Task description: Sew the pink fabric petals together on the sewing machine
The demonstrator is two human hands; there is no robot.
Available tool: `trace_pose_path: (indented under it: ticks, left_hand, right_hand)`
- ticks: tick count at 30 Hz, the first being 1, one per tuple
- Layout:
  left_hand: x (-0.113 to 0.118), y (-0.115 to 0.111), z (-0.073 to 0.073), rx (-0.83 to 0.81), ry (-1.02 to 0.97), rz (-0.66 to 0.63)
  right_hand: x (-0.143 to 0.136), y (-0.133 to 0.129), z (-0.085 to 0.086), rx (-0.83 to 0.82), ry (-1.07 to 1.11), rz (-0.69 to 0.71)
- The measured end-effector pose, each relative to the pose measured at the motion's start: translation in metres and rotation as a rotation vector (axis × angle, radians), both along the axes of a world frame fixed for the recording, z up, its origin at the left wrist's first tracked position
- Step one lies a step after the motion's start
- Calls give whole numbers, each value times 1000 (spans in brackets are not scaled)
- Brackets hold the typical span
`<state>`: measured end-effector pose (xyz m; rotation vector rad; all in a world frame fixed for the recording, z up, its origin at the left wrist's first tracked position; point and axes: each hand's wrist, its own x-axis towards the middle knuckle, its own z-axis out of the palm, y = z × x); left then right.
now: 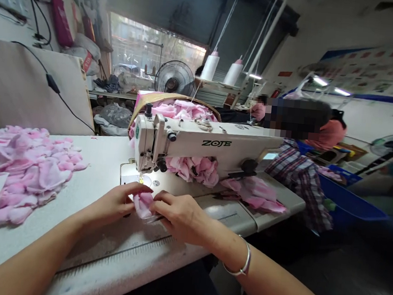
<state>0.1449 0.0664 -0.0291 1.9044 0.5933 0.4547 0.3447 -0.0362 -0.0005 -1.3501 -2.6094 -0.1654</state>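
Observation:
Between my hands, just in front of the needle of a white sewing machine [190, 140], is a small piece of pink fabric [143, 205]. My left hand [116, 203] grips its left edge with the fingers closed. On the other side my right hand [176, 213] pinches the fabric between thumb and fingers. A lamp lights the needle plate [134, 178] beyond my fingertips. More crumpled pink fabric [194, 169] lies behind the machine's arm, and some pink pieces [256, 193] rest at its right end.
A large heap of pink pieces [20, 172] covers the left of the table [91, 156]. Behind the machine stands a container [141, 103] full of pink fabric. Thread cones [210, 67] stand above. To the right sit a person in a plaid shirt [294, 175] and a blue bin [347, 199].

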Motion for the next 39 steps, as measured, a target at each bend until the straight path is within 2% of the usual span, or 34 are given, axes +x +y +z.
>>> trace_pose_path:
  ticks: [5,9,11,17,19,23,25,28,32,36,39]
  left_hand:
    - [-3,9,-3,-9,84,172]
    - [-4,12,-5,-22,109,245]
    - [-3,12,-6,-32,115,265]
    - [-1,9,-4,-89,118,261]
    - [-2,9,-2,-116,128,253]
    - [-2,9,-2,-140,154,253]
    - [-1,8,-2,-134,164,250]
    - [2,5,-1,-97,169,241]
    - [3,2,1,-68,149,186]
    - [1,3,3,-24,127,211]
    - [0,3,3,-44,118,232]
  right_hand:
    - [7,9,-10,-56,192,-157]
    - [6,11,-10,-95,437,-264]
    - [0,10,-8,-128,494,-296]
    - [-20,18,-17,-91,390,-349]
    - [-20,23,-22,-77,353,-398]
    - [-16,28,-23,-154,343,-480]
    - [-16,27,-19,-172,388,-466]
    - [-22,25,-13,-132,476,-355]
    - [-34,29,-6,-100,439,-248]
    - [-33,37,-3,-119,371,-273]
    - [-28,39,-4,-136,402,-333]
